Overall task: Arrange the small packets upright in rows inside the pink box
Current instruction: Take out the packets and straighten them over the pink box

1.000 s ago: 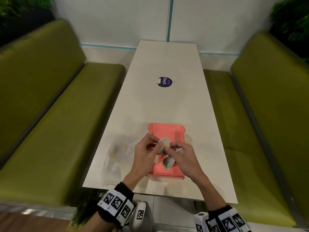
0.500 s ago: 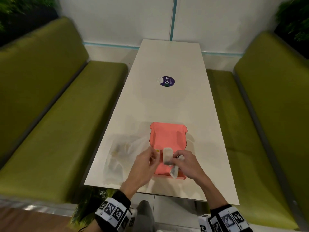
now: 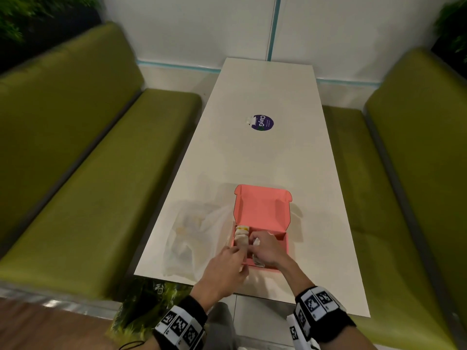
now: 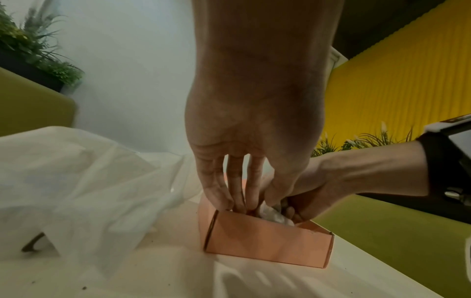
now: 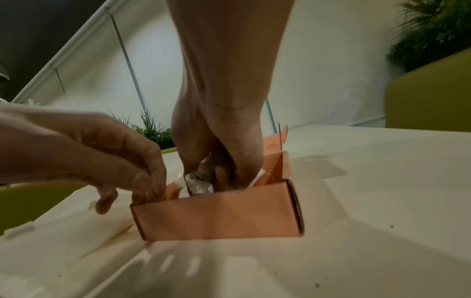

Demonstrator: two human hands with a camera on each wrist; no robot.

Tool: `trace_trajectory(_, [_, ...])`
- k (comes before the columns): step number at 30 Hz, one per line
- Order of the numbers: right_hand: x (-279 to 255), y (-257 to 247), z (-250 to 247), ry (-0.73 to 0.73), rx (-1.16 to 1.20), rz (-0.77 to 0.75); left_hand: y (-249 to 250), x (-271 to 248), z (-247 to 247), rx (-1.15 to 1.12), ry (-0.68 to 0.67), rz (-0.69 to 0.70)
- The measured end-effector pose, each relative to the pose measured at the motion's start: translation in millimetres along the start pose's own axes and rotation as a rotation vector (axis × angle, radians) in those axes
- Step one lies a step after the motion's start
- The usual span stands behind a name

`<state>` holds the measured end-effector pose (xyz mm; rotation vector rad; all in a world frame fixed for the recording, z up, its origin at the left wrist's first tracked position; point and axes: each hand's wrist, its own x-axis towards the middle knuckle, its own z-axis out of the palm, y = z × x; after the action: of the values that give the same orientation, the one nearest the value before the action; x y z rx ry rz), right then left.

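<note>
The pink box (image 3: 262, 210) sits open near the near edge of the table (image 3: 265, 152), its lid standing up at the far side. Along its left wall a short row of packets (image 3: 241, 234) already stands upright, running from the far inner wall toward the near one; how many there are is hard to count, but it looks like a few. The right side of the box shows bare pink floor, so by my reading the task is early: one row partly built, the rest of the box unfilled. The right hand (image 3: 267, 250) is down inside the box, fingers curled round a crumpled whitish packet (image 5: 200, 181) that it seems to be seating near the near wall; a bit of white wrapper also pokes out between its knuckles in the head view. The left hand (image 3: 225, 269) reaches in at the near left corner with fairly straight, close-set fingers (image 4: 237, 193), tips at the box rim and against the packets there; I judge it is steadying rather than gripping, though the tips are partly hidden. Left of the box lies a clear plastic bag (image 3: 189, 238) with pale and yellowish contents, likely more packets to be placed, though that cannot be told for sure.
</note>
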<state>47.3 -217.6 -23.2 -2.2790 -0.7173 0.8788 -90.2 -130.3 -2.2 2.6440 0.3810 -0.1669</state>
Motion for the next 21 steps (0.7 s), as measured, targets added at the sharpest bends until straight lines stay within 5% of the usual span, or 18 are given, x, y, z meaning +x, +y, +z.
trace_trajectory(12, [-5, -5, 13, 0.13, 0.071, 0.061, 1, 5, 3, 0.059, -0.024, 0.032])
trace_trajectory(21, [-27, 8, -31, 0.276, 0.153, 0.141, 3, 14, 6, 0.212, 0.006, 0.062])
